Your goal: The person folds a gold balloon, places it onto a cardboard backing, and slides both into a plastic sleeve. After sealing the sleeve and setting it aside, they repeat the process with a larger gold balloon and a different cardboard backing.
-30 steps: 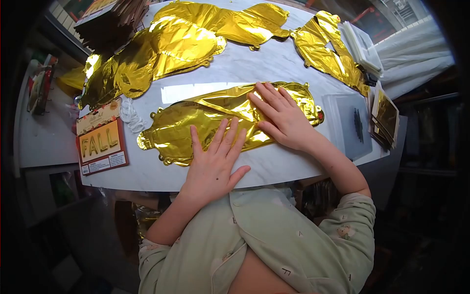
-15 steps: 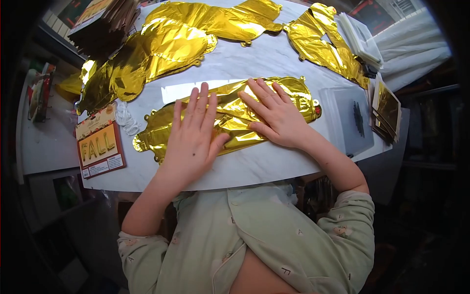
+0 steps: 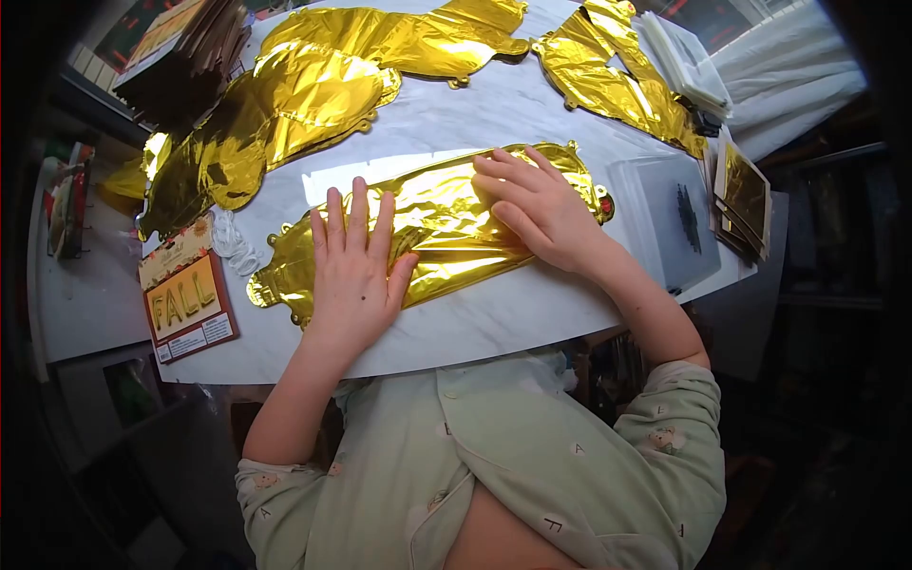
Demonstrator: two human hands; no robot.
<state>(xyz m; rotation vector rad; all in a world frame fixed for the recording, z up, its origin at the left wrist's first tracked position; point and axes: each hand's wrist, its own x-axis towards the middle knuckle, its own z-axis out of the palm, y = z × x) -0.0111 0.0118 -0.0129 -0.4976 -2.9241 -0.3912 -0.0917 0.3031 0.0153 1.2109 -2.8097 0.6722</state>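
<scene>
A flat gold foil balloon [image 3: 446, 228] lies lengthwise in front of me on the marbled white table [image 3: 456, 332]. My left hand [image 3: 353, 271] rests flat near the balloon's left end, fingers stretched out and a little apart. Toward the right end, my right hand [image 3: 541, 209] also presses on the foil, its fingers extended and the thumb apart. Small tabs stick out along the balloon's edge, and a bit of red shows at its right tip. Parts of the foil are covered by both hands.
More gold foil balloons [image 3: 313, 95] spread across the back, with another balloon [image 3: 617, 81] at back right. On the left are a FALL package [image 3: 187, 302], white cord [image 3: 233, 242] and a stack of cards [image 3: 180, 62]. A clear plastic bag [image 3: 665, 223] and brown packets [image 3: 743, 195] lie right.
My hands have slid slightly apart along the balloon, the left one toward its left end. The foil between them looks flatter. The view has shifted a little.
</scene>
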